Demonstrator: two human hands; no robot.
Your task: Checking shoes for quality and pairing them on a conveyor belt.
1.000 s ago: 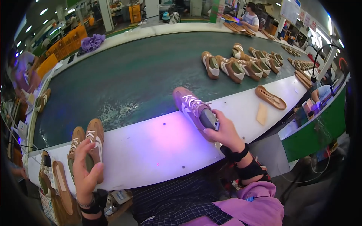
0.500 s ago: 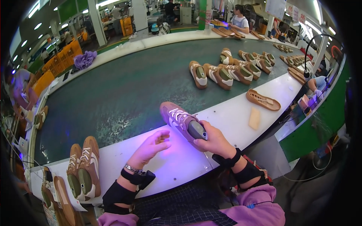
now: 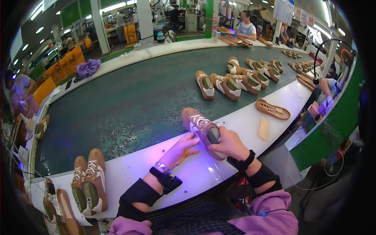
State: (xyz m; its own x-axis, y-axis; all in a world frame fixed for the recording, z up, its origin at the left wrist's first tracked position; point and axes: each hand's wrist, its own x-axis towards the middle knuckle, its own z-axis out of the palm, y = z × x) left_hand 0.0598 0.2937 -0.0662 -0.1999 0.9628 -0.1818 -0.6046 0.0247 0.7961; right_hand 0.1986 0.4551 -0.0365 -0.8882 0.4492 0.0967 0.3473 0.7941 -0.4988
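A brown sneaker (image 3: 199, 123) with white laces and a dark green shoe last in its opening is held over the white ledge, toe pointing away to the left. My right hand (image 3: 232, 143) grips it round the heel end. Close against the sneaker's left side is my left hand (image 3: 179, 150), open, fingers stretched toward it; whether the fingertips touch it I cannot tell. Purple light falls on the sneaker and the ledge (image 3: 196, 172). Right of my right hand lie a tan shoe sole (image 3: 273, 109) and a small pale rectangular block (image 3: 263, 129).
Several lasted sneakers (image 3: 246, 83) stand on the green conveyor belt (image 3: 129, 105). At the left end of the ledge rests a pair of sneakers (image 3: 95, 178) beside a loose sole (image 3: 66, 205). A co-worker (image 3: 246, 27) sits across the belt. A purple cloth (image 3: 89, 67) lies on the far edge.
The sneaker in my right hand has shifted right and slightly nearer. My left hand has moved right, up close to its side. The sneakers on the belt have shifted slightly in view.
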